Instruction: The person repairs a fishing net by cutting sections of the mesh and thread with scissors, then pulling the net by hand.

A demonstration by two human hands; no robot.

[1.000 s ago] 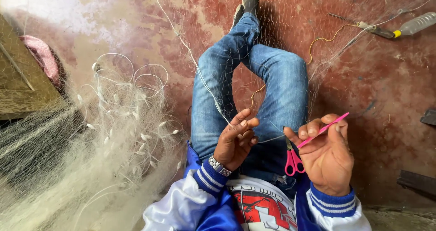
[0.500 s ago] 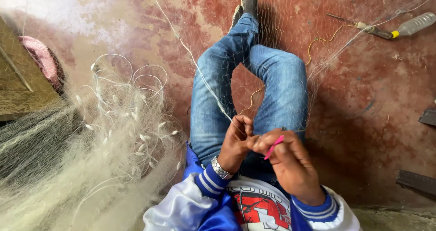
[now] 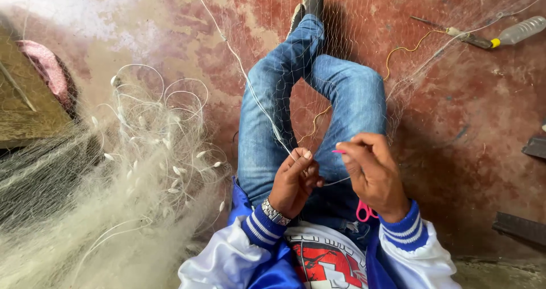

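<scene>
I sit on a red floor with my jeans-clad legs stretched out. My left hand (image 3: 294,178) pinches a thin white line of the fishing net (image 3: 253,96) above my lap. My right hand (image 3: 372,172) is closed on a pink netting needle (image 3: 339,151), its tip showing at the fingers; pink scissors (image 3: 364,210) hang below the palm near the wrist. The two hands are close together, a strand running between them. Fine mesh drapes over my legs.
A big heap of pale net with small white floats (image 3: 114,181) lies at my left. A wooden board (image 3: 23,107) and pink cloth (image 3: 48,73) sit far left. A plastic bottle (image 3: 520,32) and a tool (image 3: 455,33) lie at upper right.
My right hand turned palm down and moved left toward my left hand. The pink needle, earlier sticking out in plain sight, is now mostly covered by the fingers.
</scene>
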